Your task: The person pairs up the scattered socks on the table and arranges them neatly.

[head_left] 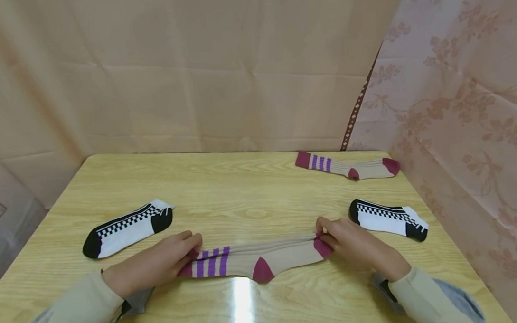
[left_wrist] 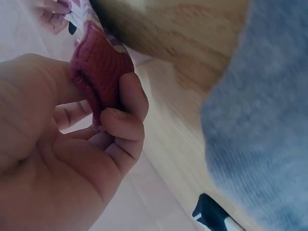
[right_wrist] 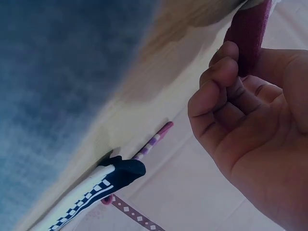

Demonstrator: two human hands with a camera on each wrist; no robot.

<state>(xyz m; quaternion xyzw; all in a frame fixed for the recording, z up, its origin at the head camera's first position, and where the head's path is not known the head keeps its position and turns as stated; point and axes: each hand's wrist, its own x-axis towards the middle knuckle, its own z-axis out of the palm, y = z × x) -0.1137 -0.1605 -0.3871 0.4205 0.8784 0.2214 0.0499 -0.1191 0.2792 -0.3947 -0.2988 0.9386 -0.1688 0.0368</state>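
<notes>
A long beige sock [head_left: 245, 262] with purple stripes and maroon cuff, heel and toe is stretched sideways between both hands near the front of the table. My left hand [head_left: 159, 260] pinches its cuff; in the left wrist view the maroon ribbed cuff [left_wrist: 103, 67] sits between thumb and curled fingers. At the other end my right hand [head_left: 351, 244] pinches the toe, and the right wrist view shows the maroon toe [right_wrist: 249, 38] between thumb and fingers.
A matching striped sock [head_left: 340, 166] lies at the table's back right. One black-and-white checkered ankle sock [head_left: 128, 229] lies left, another [head_left: 389, 218] right, close to the right hand. Curtains hang behind the wooden table [head_left: 238, 195] and along its right side.
</notes>
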